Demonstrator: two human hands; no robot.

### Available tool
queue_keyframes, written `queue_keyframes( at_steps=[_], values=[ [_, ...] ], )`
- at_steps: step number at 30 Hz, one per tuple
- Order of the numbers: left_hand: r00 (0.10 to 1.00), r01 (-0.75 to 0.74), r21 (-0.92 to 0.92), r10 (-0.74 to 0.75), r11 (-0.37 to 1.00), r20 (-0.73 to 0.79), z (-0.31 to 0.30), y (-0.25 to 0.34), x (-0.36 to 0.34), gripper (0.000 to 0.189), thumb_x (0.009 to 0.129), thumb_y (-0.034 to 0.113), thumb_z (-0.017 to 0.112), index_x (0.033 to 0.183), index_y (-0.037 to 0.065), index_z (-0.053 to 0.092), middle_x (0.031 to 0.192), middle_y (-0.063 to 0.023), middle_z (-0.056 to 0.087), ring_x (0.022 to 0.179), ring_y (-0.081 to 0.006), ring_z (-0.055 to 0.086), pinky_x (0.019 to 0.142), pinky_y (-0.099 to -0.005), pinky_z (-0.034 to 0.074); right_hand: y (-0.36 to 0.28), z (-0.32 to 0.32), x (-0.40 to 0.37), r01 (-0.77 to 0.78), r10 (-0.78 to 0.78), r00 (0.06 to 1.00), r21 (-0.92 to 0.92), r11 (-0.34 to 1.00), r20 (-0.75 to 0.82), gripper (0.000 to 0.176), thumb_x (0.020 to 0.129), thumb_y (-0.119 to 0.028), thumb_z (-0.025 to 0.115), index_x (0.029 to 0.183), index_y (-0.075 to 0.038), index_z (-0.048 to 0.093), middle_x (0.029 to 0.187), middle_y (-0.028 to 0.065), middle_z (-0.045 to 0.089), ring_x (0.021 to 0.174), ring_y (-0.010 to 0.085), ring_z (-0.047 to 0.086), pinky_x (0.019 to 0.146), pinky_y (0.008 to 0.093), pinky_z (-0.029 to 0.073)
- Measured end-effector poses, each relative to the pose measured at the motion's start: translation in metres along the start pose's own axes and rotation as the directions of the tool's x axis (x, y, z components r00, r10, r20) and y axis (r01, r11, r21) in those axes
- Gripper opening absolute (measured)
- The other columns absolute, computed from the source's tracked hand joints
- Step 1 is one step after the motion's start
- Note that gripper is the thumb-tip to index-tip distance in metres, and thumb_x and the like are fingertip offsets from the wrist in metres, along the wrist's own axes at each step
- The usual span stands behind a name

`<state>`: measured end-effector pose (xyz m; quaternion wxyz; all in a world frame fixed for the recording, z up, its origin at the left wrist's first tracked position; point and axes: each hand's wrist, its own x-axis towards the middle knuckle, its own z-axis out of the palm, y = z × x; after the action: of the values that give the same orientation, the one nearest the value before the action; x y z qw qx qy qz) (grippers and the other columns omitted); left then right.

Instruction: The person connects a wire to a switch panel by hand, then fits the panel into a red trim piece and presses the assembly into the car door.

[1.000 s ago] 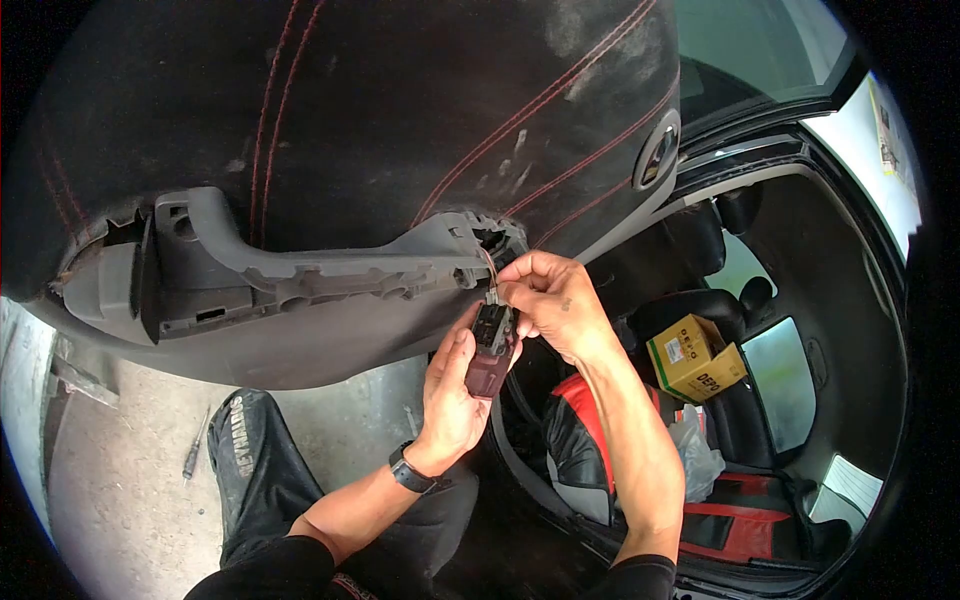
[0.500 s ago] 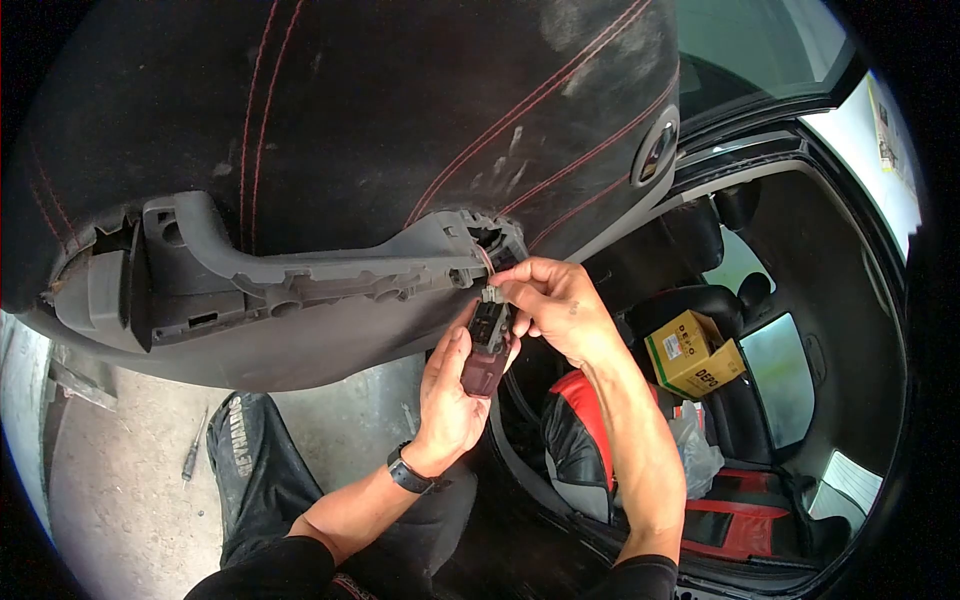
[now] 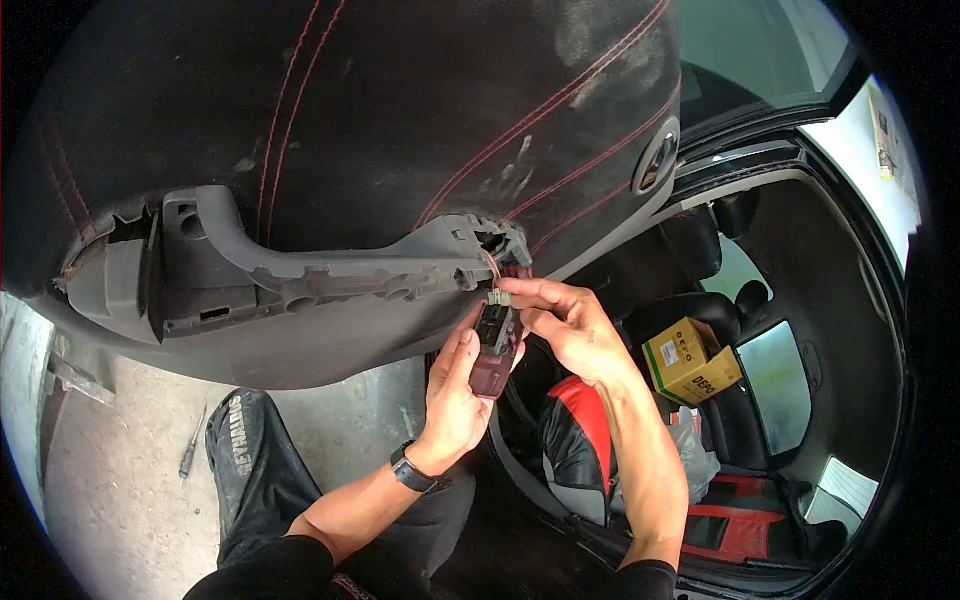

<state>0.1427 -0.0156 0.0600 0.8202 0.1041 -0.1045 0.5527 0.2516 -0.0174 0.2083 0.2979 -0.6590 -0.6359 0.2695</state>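
from my view, the small switch unit (image 3: 492, 376) is in the left hand (image 3: 458, 405), which i see closed around its lower part, with the thumb along one side and fingers at the back. its long axis runs almost up and down in the view, and the pale connector (image 3: 499, 297) sits at the upper end, the end toward the armrest frame (image 3: 350, 266). thin wires (image 3: 492, 262) go up from this connector to the opening at the end of the frame.

the right hand (image 3: 585, 335) comes from the right side and is the nearer one to the connector, which lies just to the left of its forefinger tip. this hand is half open: forefinger is reaching across, thumb is lower, beside the unit's edge, and there is a gap between the two tips. if the forefinger presses on the connector, i cannot tell.
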Motion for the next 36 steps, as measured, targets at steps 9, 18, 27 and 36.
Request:
queue_keyframes(
  at_steps=[9,18,27,36],
  values=[
    [1.000,-0.027,-0.023,0.027,0.999,0.016,-0.009,-0.011,0.002,0.061,0.118,0.035,0.048,0.166,-0.001,0.035,0.152,-0.0152,0.058,0.136,-0.0231,0.062,0.119,-0.0425,0.051,0.003,0.004,-0.005,-0.017,0.018,1.000,0.090,0.996,-0.012,0.044,0.100,0.003,0.059,0.143,0.001,0.068,0.123,0.0111,0.076,0.110,0.0138,0.067,0.102,0.0310,0.053],
    [1.000,-0.028,-0.027,0.028,0.999,0.000,-0.006,-0.013,0.001,0.062,0.118,0.036,0.048,0.166,-0.001,0.034,0.154,-0.0149,0.056,0.136,-0.0239,0.062,0.119,-0.0450,0.051,0.006,0.009,-0.009,0.014,-0.013,0.999,0.057,0.998,-0.029,0.047,0.099,0.004,0.058,0.145,0.001,0.065,0.131,0.0162,0.075,0.122,0.0202,0.067,0.112,0.0360,0.049],
    [1.000,-0.011,-0.044,0.011,0.999,0.005,-0.007,-0.010,-0.003,0.062,0.118,0.033,0.048,0.166,-0.002,0.032,0.154,-0.0164,0.056,0.137,-0.0258,0.062,0.120,-0.0483,0.051,0.007,0.008,-0.007,0.054,-0.054,0.998,-0.010,0.998,-0.035,0.044,0.099,0.003,0.060,0.142,0.002,0.067,0.133,0.0161,0.074,0.124,0.0211,0.067,0.113,0.0367,0.049],
    [1.000,0.004,-0.067,-0.005,0.998,-0.003,-0.012,-0.010,-0.001,0.060,0.118,0.034,0.047,0.165,-0.001,0.035,0.153,-0.0165,0.058,0.137,-0.0265,0.063,0.120,-0.0480,0.051,0.004,0.010,-0.009,0.041,-0.042,0.998,-0.011,0.999,-0.038,0.043,0.100,0.002,0.061,0.142,0.000,0.068,0.133,0.0157,0.073,0.127,0.0217,0.065,0.114,0.0379,0.048]
  ],
)
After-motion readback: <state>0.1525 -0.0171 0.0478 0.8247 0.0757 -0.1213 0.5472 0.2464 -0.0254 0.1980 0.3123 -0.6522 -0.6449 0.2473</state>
